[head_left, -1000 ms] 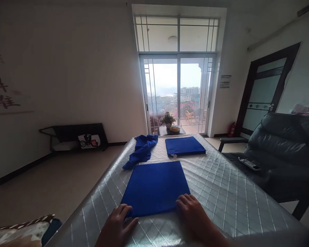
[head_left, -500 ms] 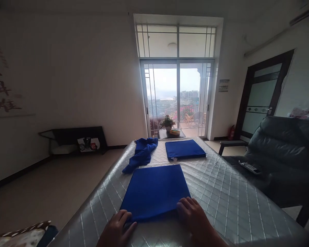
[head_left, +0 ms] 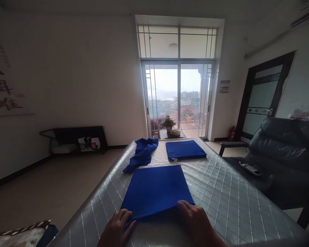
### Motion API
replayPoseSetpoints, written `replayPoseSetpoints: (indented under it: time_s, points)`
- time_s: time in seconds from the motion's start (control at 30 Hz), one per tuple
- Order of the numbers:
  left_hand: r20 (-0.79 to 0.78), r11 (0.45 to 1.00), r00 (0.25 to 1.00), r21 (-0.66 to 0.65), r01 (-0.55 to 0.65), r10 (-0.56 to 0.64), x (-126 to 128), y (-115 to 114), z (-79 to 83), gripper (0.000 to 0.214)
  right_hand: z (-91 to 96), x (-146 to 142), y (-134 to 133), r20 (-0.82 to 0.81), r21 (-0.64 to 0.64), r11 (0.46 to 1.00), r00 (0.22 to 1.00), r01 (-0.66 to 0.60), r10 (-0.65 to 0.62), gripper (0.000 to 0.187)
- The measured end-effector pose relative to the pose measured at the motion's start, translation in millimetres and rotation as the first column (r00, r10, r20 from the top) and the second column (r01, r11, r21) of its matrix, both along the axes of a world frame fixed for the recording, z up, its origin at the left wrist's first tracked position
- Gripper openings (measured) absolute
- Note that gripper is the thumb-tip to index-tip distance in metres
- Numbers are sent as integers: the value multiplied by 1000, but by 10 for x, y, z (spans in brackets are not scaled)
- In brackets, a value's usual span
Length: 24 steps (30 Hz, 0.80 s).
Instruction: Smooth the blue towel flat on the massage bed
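Note:
A flat, square folded blue cloth (head_left: 156, 190) lies on the silver quilted mattress-like surface (head_left: 221, 192) right in front of me. At its near left corner, my left hand (head_left: 118, 224) has its fingers on top and the thumb at the near edge, closed on the cloth. Thumb and fingers of my right hand (head_left: 194, 219) pinch the near right part, where the edge is raised a little. Beyond it are a flat folded blue stack (head_left: 185, 149) with a small white tag and a crumpled blue cloth (head_left: 142, 154) at the left.
A dark padded armchair (head_left: 280, 154) with a white device (head_left: 250, 168) on its seat stands close on the right. A small table with a potted plant (head_left: 168, 122) stands before the sliding glass door (head_left: 164, 96). Patterned fabric (head_left: 20, 235) shows at lower left.
My right hand has shifted slightly toward me, and the cloth's near right edge is a bit more raised. My left hand stays at its corner. The view has tilted very slightly.

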State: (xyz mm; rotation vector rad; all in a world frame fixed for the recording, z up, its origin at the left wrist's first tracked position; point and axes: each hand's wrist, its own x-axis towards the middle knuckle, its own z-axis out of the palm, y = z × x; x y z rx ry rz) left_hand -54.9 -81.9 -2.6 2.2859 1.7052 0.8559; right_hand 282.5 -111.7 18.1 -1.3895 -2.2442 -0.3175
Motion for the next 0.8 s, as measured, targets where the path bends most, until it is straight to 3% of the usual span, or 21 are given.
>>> replayPoseSetpoints:
  time_s: [0.2,0.4,0.57,0.8]
  points:
    - [1,999,1000,42,7,-7,-20,24,-52,34,-66,-3,39,-121,47,998,992,-42,48,28]
    - [-31,1000,1000,20,3,-2,-38,40,-81,28,-137,51,122,-98,190,981,993,-40,59,40]
    - [-29,1000,1000,26,0,0,-55,59,-125,31,-167,72,154,-120,276,961,993,29,4,33]
    - [-34,1000,999,9,-8,8,-68,40,-103,34,-165,91,147,-135,279,951,986,129,-94,32]
